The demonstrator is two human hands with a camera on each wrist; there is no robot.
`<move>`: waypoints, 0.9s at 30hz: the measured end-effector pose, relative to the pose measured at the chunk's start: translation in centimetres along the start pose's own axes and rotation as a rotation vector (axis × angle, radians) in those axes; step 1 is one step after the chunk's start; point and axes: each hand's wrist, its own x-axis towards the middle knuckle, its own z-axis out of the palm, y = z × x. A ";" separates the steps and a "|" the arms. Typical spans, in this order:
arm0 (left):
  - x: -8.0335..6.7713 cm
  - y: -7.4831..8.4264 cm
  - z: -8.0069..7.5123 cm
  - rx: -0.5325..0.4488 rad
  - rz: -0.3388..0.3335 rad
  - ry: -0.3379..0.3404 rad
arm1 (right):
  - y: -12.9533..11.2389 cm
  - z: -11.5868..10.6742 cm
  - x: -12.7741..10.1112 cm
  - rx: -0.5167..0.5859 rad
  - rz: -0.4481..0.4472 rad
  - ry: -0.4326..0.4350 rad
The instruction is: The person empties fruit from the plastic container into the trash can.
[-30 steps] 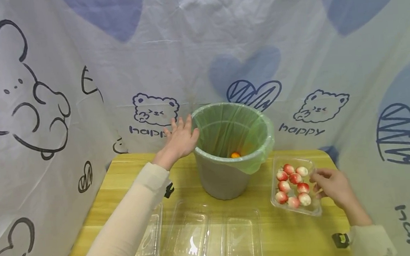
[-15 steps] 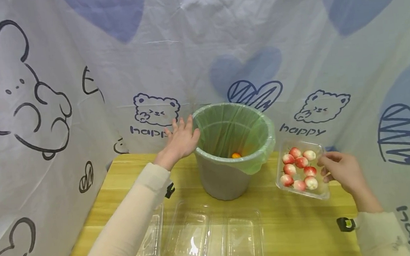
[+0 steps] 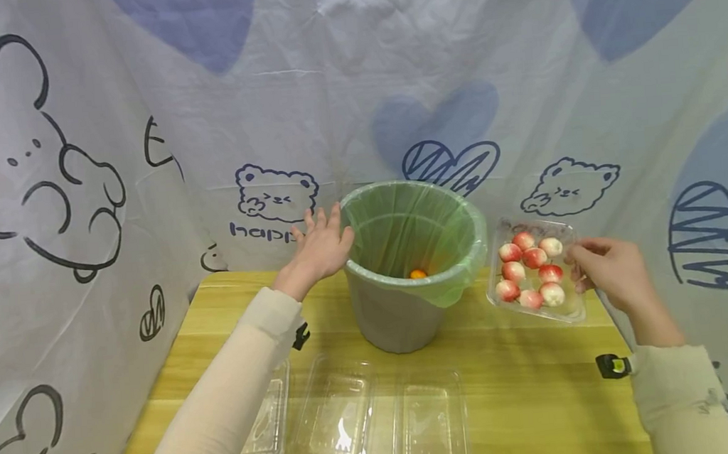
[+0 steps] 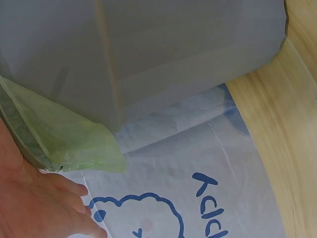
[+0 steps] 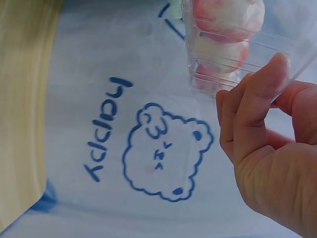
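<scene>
My right hand [image 3: 614, 271] pinches the right edge of a clear plastic fruit box [image 3: 501, 298], held up off the table beside the bin. Inside it lie several small red-and-white fruits [image 3: 535, 257], like little apples. The right wrist view shows the thumb and fingers [image 5: 252, 111] on the box wall from the side. My left hand [image 3: 322, 248] rests with spread fingers at the left rim of a grey bin [image 3: 397, 317]. A green bag [image 3: 378, 247] lines this bin and folds over its rim. Down in the bag sits an orange round thing [image 3: 418, 274].
Clear plastic trays stand along the front of the wooden table [image 3: 512, 400]: a left tray [image 3: 270, 423], partly behind my left sleeve, a middle tray [image 3: 336, 407] and a right tray [image 3: 427, 421]. Printed cloth [image 3: 355, 113] hangs close behind and on both sides.
My right hand has lifted the fruit box off the table, upward and slightly right, with the fruits still in it. The left hand stays at the bin's rim.
</scene>
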 end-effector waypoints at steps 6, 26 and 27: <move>0.0 -0.2 0.1 -0.011 -0.011 0.003 | -2.5 0.2 0.6 -0.020 0.004 -0.012; 0.0 0.0 -0.1 -0.009 -0.004 -0.003 | -5.9 -0.1 2.2 -0.035 -0.012 0.006; 0.0 0.0 -0.1 -0.010 -0.004 -0.004 | -6.0 0.0 2.3 -0.034 -0.010 0.009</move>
